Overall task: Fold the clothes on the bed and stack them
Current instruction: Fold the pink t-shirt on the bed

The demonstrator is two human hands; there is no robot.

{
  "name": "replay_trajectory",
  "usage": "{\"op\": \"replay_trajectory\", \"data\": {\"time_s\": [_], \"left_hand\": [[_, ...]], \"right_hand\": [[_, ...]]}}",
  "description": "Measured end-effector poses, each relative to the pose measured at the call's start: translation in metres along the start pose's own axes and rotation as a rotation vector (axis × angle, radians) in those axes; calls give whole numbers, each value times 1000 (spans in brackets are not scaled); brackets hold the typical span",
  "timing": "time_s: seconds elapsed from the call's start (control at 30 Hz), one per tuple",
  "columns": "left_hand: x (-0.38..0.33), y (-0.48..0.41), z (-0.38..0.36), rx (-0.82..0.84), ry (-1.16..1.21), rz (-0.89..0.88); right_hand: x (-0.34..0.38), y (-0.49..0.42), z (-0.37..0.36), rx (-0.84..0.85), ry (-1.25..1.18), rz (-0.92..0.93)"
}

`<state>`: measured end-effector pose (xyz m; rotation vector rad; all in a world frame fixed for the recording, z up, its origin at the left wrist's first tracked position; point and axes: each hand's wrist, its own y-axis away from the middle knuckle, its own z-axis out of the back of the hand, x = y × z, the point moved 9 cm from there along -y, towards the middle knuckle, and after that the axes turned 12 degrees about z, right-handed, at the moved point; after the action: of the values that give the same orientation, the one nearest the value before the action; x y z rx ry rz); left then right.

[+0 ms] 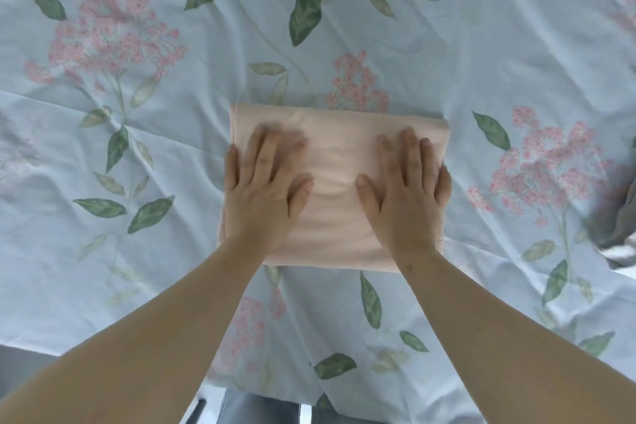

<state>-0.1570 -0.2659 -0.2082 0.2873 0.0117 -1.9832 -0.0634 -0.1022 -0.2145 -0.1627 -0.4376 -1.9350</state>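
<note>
A person in blue jeans (261, 406) stands at the near edge of a bed (137, 162) spread with a pale blue sheet of pink flowers and green leaves. Two bare forearms reach forward to a single folded peach garment (337, 155) lying at the middle of the bed. The left hand (261, 193) rests palm down on the garment's left half, and its straight, slightly spread fingers are blurred at the tips. The right hand (406, 196) lies flat on the right half, its fingers (409, 148) straight and close together with the thumb splayed toward the garment's centre. Neither hand pinches or grips any cloth. The garment sits directly under both palms and extends a little beyond the fingertips. Its long axis appears to run left to right across the person, with a rounded fold along its right side. Both hands are equally close to it, one over each end, so the fold appears finished and is likely being pressed smooth before the piece is lifted or slid to a stack. Well to the right of the garment, cut off by the frame edge, lies one blurred heap of dark grey clothing (616, 213), nearer the right hand. The tally is one folded piece, one unfolded heap, two hands and no stack in view.
</note>
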Motion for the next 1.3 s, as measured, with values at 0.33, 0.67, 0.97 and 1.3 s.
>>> {"op": "replay_trajectory", "data": {"time_s": [0.33,0.67,0.97,1.3], "left_hand": [[53,11,13,357,660,974],[5,37,91,657,1146,807],[-131,56,94,780,1037,561],[-370,47,27,719,1039,469]], "right_hand": [[-46,39,15,-109,-708,-678],[-28,117,117,-243,-957,-625],[-124,190,176,-388,-951,-739],[-360,215,236,-476,-881,-717]]}}
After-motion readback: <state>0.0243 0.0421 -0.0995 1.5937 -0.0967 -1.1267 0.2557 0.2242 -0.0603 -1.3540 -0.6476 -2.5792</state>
